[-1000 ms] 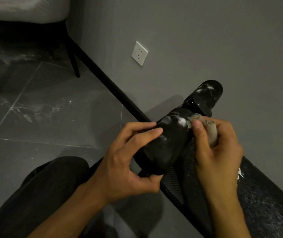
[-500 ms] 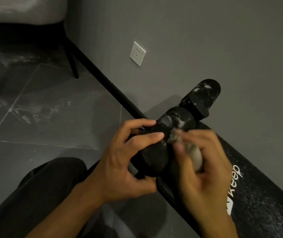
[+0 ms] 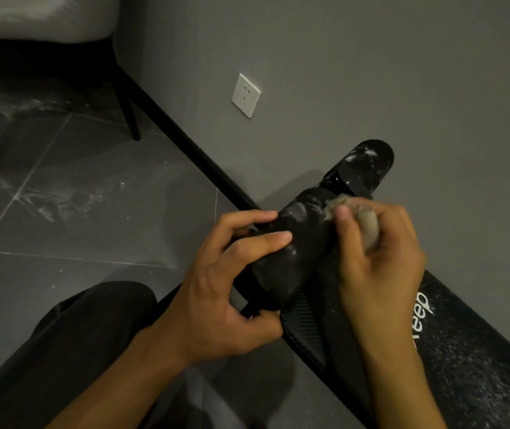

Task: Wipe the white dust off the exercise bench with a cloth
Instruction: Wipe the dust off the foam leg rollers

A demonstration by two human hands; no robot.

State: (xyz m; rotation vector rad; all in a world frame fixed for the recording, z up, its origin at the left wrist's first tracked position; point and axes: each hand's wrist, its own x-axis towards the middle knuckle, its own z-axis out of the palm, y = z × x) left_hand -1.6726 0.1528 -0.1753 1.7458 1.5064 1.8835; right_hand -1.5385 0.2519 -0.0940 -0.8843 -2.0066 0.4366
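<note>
At centre frame, the left hand (image 3: 226, 289) curls fingers and thumb round the near foam roller (image 3: 294, 246) of the exercise bench (image 3: 306, 320), steadying it. At three o'clock of it, the right hand (image 3: 377, 261) pinches the bunched cloth (image 3: 368, 221) against the roller's top. By the look of it the task is midway: the dusty far roller (image 3: 362, 165) at one o'clock and the speckled pad (image 3: 479, 366) want wiping next. The cloth is blurred, and the pad runs out of frame.

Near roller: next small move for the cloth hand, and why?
Probably drag the cloth down the near roller toward the left hand, which grips its lower end. The right hand presses the cloth at the upper end, and white smears show mid-roller.
</note>
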